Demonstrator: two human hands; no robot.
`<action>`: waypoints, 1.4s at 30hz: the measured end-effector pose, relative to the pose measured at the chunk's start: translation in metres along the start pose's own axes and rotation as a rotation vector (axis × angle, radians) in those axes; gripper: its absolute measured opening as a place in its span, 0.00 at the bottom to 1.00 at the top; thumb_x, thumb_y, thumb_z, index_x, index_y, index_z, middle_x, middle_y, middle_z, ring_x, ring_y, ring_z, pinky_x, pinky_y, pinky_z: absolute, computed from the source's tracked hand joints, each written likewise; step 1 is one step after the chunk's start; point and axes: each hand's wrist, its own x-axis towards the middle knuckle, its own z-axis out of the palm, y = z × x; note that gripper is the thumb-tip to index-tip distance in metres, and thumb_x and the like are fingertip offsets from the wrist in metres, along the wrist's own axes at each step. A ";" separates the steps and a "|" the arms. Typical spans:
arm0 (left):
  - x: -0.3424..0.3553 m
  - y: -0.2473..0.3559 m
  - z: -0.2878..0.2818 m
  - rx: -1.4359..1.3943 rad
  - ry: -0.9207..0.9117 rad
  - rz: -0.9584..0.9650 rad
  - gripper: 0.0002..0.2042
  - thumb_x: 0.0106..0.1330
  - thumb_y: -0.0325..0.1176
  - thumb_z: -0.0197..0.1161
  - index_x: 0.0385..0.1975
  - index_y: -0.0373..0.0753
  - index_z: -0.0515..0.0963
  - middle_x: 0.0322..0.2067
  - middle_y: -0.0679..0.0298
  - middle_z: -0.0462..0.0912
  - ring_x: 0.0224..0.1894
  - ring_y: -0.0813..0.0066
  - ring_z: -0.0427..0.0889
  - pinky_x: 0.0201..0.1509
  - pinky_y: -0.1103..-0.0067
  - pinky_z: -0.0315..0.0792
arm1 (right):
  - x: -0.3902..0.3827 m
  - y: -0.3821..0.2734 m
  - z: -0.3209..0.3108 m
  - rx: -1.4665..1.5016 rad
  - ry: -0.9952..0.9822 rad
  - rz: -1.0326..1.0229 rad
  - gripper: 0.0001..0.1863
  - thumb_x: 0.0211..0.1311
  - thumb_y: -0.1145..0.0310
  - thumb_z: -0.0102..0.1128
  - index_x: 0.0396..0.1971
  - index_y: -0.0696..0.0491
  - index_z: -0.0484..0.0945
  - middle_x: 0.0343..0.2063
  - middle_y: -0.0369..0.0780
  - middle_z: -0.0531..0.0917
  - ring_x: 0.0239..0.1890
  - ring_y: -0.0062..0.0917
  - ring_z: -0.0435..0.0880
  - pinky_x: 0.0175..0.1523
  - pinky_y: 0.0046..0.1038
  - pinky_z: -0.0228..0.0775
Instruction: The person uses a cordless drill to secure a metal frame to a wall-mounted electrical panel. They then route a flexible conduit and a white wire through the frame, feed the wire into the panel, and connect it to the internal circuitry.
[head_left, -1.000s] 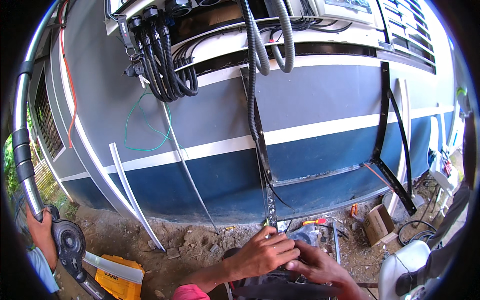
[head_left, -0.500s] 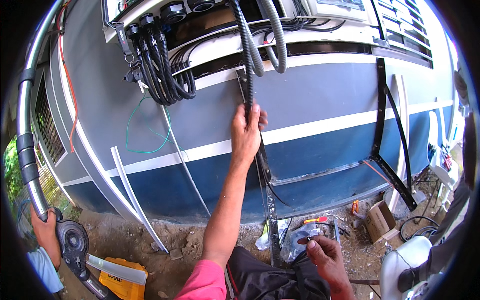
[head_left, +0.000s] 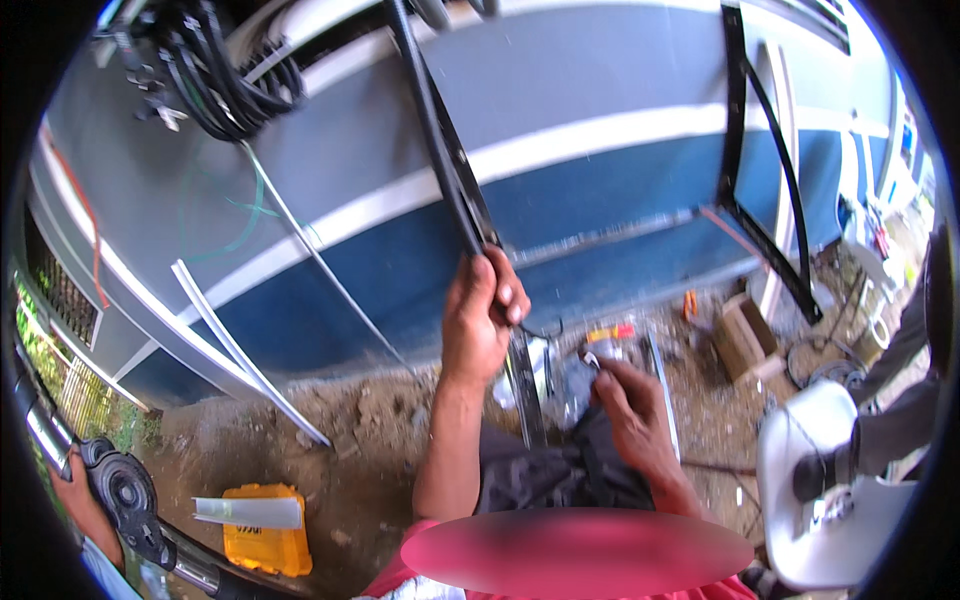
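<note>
My left hand (head_left: 482,310) is closed around the lower end of a black flexible conduit (head_left: 432,130), which slants down from the top in front of the grey and blue wall. Behind the conduit stands a black metal angle bar (head_left: 524,395). A thin dark cable end curves out just beneath that hand. Lower to the right, my right hand (head_left: 635,415) pinches a small whitish piece (head_left: 591,358), too small to name. Plastic bags (head_left: 570,395) lie on the ground behind it.
Bundled black conduits (head_left: 215,85) hang at upper left. A black bracket (head_left: 735,120) is on the wall at right. A cardboard box (head_left: 745,338), a white chair (head_left: 790,440) and a person's leg (head_left: 890,440) are at right. A yellow case (head_left: 265,535) and a metal pole (head_left: 50,425) are at lower left.
My left hand has slid down toward the conduit's lower end, and the conduit now slants more. My view has tipped downward. My right hand still pinches a small piece.
</note>
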 end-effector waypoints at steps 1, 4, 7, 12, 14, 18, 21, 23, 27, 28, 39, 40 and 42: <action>-0.004 -0.003 0.002 -0.029 -0.014 -0.006 0.15 0.85 0.48 0.54 0.49 0.42 0.74 0.29 0.70 0.69 0.28 0.79 0.70 0.36 0.78 0.67 | -0.002 0.003 0.003 -0.007 0.018 -0.014 0.18 0.83 0.68 0.56 0.62 0.63 0.81 0.35 0.35 0.85 0.41 0.17 0.81 0.49 0.24 0.72; -0.006 -0.004 0.008 -0.099 -0.054 -0.002 0.14 0.85 0.49 0.54 0.49 0.44 0.74 0.29 0.71 0.69 0.28 0.79 0.70 0.37 0.76 0.68 | -0.005 0.009 0.011 0.046 0.068 -0.099 0.13 0.82 0.70 0.57 0.56 0.63 0.82 0.37 0.37 0.87 0.45 0.16 0.84 0.50 0.22 0.73; -0.001 -0.001 0.015 -0.207 -0.122 -0.015 0.13 0.85 0.48 0.54 0.49 0.45 0.75 0.32 0.70 0.71 0.32 0.76 0.73 0.42 0.74 0.70 | -0.004 0.006 0.011 0.117 0.122 -0.113 0.07 0.80 0.73 0.60 0.46 0.63 0.80 0.40 0.41 0.91 0.45 0.19 0.88 0.52 0.23 0.76; -0.003 0.000 0.023 -0.186 -0.150 0.042 0.11 0.87 0.44 0.52 0.51 0.45 0.73 0.36 0.67 0.74 0.38 0.70 0.77 0.47 0.70 0.74 | 0.008 -0.010 0.009 -0.186 0.117 -0.170 0.07 0.77 0.73 0.64 0.44 0.63 0.82 0.30 0.39 0.90 0.35 0.18 0.88 0.44 0.23 0.78; -0.003 0.000 0.023 -0.148 -0.154 0.055 0.10 0.87 0.42 0.51 0.52 0.44 0.73 0.37 0.65 0.75 0.38 0.69 0.78 0.48 0.68 0.75 | 0.012 -0.016 0.006 -0.288 0.066 -0.133 0.08 0.77 0.73 0.65 0.43 0.64 0.82 0.28 0.38 0.89 0.33 0.16 0.86 0.42 0.23 0.77; -0.005 0.001 0.022 -0.087 -0.161 0.083 0.10 0.86 0.40 0.52 0.53 0.41 0.73 0.39 0.63 0.77 0.41 0.67 0.80 0.50 0.68 0.76 | 0.017 -0.024 0.001 -0.317 0.011 -0.060 0.09 0.77 0.71 0.65 0.41 0.63 0.83 0.28 0.35 0.87 0.32 0.13 0.79 0.40 0.22 0.73; -0.008 0.002 0.020 0.083 -0.075 0.123 0.10 0.85 0.36 0.56 0.56 0.39 0.73 0.42 0.61 0.81 0.46 0.66 0.83 0.55 0.69 0.78 | 0.020 -0.025 -0.002 -0.152 -0.014 -0.032 0.10 0.77 0.70 0.66 0.40 0.63 0.84 0.29 0.34 0.86 0.34 0.11 0.77 0.40 0.21 0.71; -0.008 0.003 0.016 0.144 -0.049 0.140 0.13 0.82 0.31 0.59 0.61 0.36 0.72 0.45 0.58 0.85 0.51 0.66 0.85 0.62 0.69 0.78 | 0.023 -0.024 -0.001 -0.025 -0.016 -0.034 0.10 0.77 0.69 0.67 0.40 0.62 0.84 0.30 0.33 0.86 0.35 0.11 0.77 0.41 0.21 0.71; -0.009 0.002 0.008 0.103 -0.085 0.093 0.15 0.81 0.28 0.60 0.63 0.36 0.71 0.46 0.57 0.85 0.52 0.64 0.86 0.63 0.68 0.78 | 0.033 -0.023 0.003 -0.082 0.008 -0.081 0.13 0.75 0.66 0.68 0.39 0.63 0.86 0.25 0.37 0.85 0.33 0.12 0.78 0.38 0.26 0.72; -0.009 0.002 0.006 0.103 -0.101 0.090 0.17 0.79 0.27 0.62 0.63 0.36 0.71 0.47 0.56 0.85 0.53 0.63 0.86 0.63 0.68 0.78 | 0.036 -0.023 0.005 -0.102 0.025 -0.116 0.13 0.75 0.66 0.68 0.38 0.63 0.86 0.25 0.36 0.85 0.32 0.12 0.77 0.37 0.26 0.72; -0.019 0.006 0.005 0.321 -0.306 0.054 0.41 0.63 0.12 0.70 0.71 0.48 0.56 0.60 0.45 0.79 0.62 0.56 0.85 0.69 0.65 0.79 | 0.053 -0.028 0.010 -0.095 -0.036 -0.067 0.14 0.72 0.62 0.70 0.35 0.60 0.85 0.23 0.33 0.82 0.27 0.12 0.72 0.32 0.26 0.64; -0.020 0.007 0.005 0.329 -0.300 0.039 0.40 0.64 0.11 0.69 0.71 0.49 0.55 0.59 0.45 0.79 0.62 0.56 0.85 0.68 0.65 0.80 | 0.054 -0.028 0.012 -0.089 -0.048 -0.081 0.14 0.72 0.62 0.70 0.35 0.60 0.85 0.23 0.33 0.82 0.28 0.12 0.72 0.32 0.25 0.65; -0.020 0.006 0.006 0.345 -0.271 0.065 0.39 0.65 0.09 0.66 0.70 0.47 0.54 0.57 0.45 0.79 0.58 0.59 0.87 0.62 0.68 0.84 | 0.053 -0.028 0.014 -0.063 -0.069 -0.085 0.13 0.72 0.63 0.70 0.35 0.60 0.85 0.24 0.33 0.82 0.28 0.12 0.73 0.32 0.24 0.66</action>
